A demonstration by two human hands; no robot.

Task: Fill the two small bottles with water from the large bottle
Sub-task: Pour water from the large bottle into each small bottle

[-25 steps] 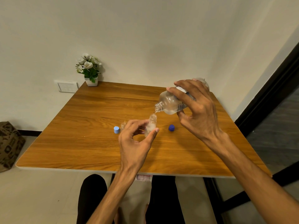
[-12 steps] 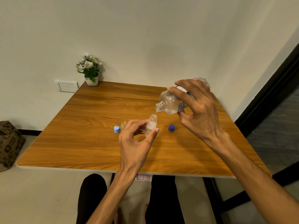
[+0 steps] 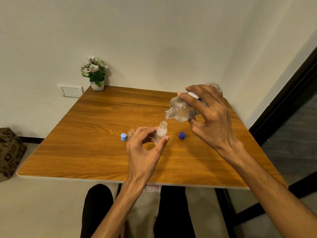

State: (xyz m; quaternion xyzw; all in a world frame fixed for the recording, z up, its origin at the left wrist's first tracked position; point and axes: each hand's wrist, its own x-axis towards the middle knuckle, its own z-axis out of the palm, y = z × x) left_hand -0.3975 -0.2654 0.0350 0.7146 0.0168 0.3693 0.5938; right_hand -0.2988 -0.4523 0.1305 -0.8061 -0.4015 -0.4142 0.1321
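My right hand (image 3: pixel 210 115) grips the large clear bottle (image 3: pixel 181 109), tipped with its open neck down and left, just above the mouth of a small clear bottle (image 3: pixel 160 133). A thin drop of water hangs between the two mouths. My left hand (image 3: pixel 143 150) holds that small bottle upright on the wooden table (image 3: pixel 96 152) between thumb and fingers. The second small bottle (image 3: pixel 131 132) stands open just left of my left fingers, partly hidden by them.
A light blue cap (image 3: pixel 123 137) lies left of the second small bottle; a dark blue cap (image 3: pixel 182 135) lies right of the held one. A potted white flower (image 3: pixel 95 73) stands at the table's far left corner. A patterned bag (image 3: pixel 8 152) sits on the floor, left.
Both hands and both bottles stay almost where they were; the large bottle remains tipped over the small bottle's mouth, with only a slight shift.
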